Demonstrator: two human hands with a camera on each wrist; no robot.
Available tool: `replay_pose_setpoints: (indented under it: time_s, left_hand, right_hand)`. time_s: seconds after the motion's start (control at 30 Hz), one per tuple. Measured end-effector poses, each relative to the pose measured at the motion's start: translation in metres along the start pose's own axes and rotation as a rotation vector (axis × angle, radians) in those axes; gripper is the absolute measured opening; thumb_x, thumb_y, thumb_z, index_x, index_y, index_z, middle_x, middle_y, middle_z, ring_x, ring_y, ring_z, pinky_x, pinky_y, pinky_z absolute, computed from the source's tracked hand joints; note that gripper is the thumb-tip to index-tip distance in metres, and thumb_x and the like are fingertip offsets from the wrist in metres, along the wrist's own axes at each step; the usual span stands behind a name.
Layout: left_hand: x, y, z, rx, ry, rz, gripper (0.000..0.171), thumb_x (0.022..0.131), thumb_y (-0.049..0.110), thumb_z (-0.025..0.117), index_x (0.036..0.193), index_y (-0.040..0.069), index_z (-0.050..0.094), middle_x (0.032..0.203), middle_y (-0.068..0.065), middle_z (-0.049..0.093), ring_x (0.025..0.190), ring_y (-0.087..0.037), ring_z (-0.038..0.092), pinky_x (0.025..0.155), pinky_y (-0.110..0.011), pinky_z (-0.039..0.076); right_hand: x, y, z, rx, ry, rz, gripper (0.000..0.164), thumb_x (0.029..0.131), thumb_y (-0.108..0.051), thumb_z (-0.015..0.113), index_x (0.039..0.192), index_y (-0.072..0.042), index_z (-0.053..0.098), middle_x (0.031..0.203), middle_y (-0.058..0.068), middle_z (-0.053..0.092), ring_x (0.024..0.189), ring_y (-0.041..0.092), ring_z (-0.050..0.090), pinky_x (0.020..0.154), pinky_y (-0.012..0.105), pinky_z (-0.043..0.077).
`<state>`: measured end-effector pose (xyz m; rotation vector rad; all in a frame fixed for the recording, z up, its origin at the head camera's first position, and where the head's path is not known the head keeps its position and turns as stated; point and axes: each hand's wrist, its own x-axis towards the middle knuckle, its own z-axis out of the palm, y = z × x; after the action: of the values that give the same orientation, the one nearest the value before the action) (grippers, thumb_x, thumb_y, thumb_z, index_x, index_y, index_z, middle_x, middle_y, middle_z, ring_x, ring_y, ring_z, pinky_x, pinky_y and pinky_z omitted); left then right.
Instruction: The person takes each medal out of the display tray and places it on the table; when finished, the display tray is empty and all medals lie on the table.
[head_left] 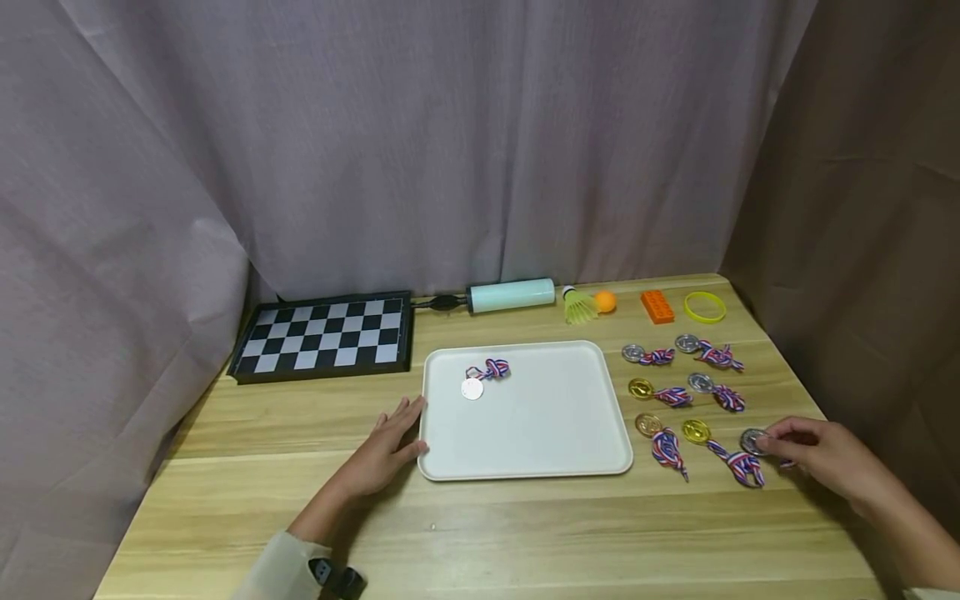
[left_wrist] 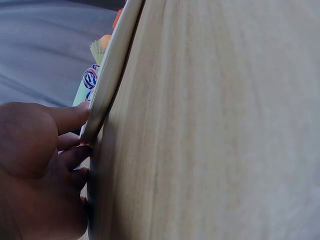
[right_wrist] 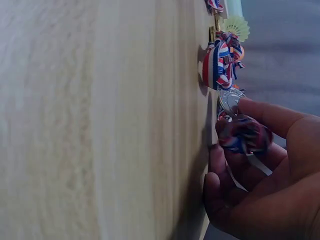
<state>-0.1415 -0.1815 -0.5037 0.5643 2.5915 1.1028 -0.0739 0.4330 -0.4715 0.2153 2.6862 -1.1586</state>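
My right hand (head_left: 832,458) pinches a silver medal (head_left: 752,442) at the right of the table, near its edge. In the right wrist view, the medal's striped ribbon (right_wrist: 245,135) hangs bunched by the fingers. My left hand (head_left: 382,450) touches the left edge of a white tray (head_left: 540,425), its fingers fairly straight and the thumb on the rim. On the tray lies a silvery medal (head_left: 472,389) with a knotted ribbon. Between the tray and my right hand lie several medals, among them a gold medal (head_left: 696,431) and a bronze-coloured medal (head_left: 649,425).
A chessboard (head_left: 322,337) sits at the back left. Along the back lie a light-green hand pump (head_left: 513,296), a yellow shuttlecock (head_left: 580,306), an orange ball (head_left: 605,302), an orange brick (head_left: 657,307) and a yellow ring (head_left: 704,307). Grey curtains (head_left: 390,150) enclose the table.
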Motion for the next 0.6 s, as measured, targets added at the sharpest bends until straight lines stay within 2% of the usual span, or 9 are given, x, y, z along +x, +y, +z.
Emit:
replay_pose_setpoints:
  time_s: [0.1,0.37,0.57,0.6]
  left_hand:
    - [0.0,0.0,0.0,-0.001,-0.001,-0.006,0.072,0.104,0.019,0.062,0.163,0.005,0.023,0.17,-0.011,0.022,0.159,-0.033,0.008,0.127,-0.059,-0.001]
    - [0.0,-0.001,0.001,-0.003,0.003,-0.012,0.073,0.104,0.021,0.062,0.164,0.007,0.023,0.17,-0.011,0.022,0.159,-0.032,0.008,0.127,-0.058,-0.001]
    - [0.0,-0.001,0.001,0.003,0.005,-0.005,0.072,0.104,0.021,0.062,0.163,0.006,0.024,0.17,-0.011,0.022,0.159,-0.033,0.009,0.127,-0.058,0.0]
    - [0.0,-0.001,0.001,0.005,0.003,-0.005,0.072,0.104,0.021,0.062,0.163,0.006,0.024,0.17,-0.011,0.022,0.159,-0.032,0.009,0.127,-0.058,0.0]
  right_hand:
    - [0.003,0.002,0.002,-0.035,0.018,-0.002,0.035,0.101,-0.029,0.069,0.109,0.005,0.071,0.087,-0.009,0.066,0.071,0.005,0.052,0.058,0.027,0.046]
    - [0.007,0.001,0.004,-0.163,0.096,-0.056,0.041,0.098,-0.032,0.072,0.118,0.004,0.07,0.099,0.006,0.072,0.072,0.001,0.052,0.057,0.025,0.045]
    - [0.006,-0.013,0.001,-0.178,0.117,-0.113,0.039,0.098,-0.033,0.073,0.12,0.0,0.071,0.109,0.018,0.075,0.079,-0.011,0.053,0.057,0.025,0.047]
    - [0.007,-0.017,0.0,-0.185,0.116,-0.124,0.039,0.098,-0.033,0.073,0.12,-0.001,0.072,0.111,0.02,0.074,0.082,-0.01,0.055,0.058,0.025,0.047]
